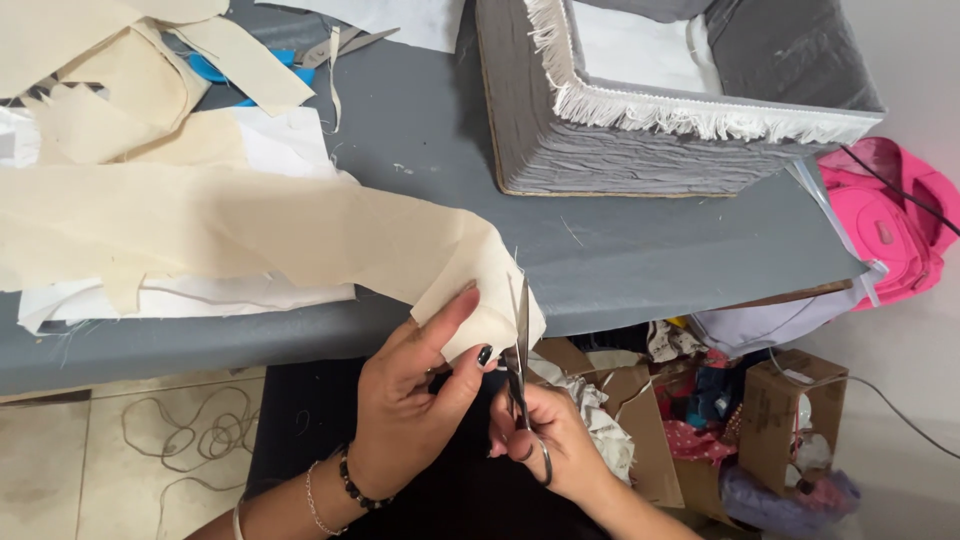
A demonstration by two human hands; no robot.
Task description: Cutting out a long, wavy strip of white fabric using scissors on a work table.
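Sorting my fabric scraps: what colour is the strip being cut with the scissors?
Cream, plain, no pattern: the fabric strip, seen in the head view.

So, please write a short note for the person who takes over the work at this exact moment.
Left hand: pinches the end of the cream fabric strip at the edge of the grey table.
Right hand: holds the scissors, blades upright against the strip's end.
Done: blades are at the fabric; how far the cut has gone is not visible.
Left: finishing the cut.
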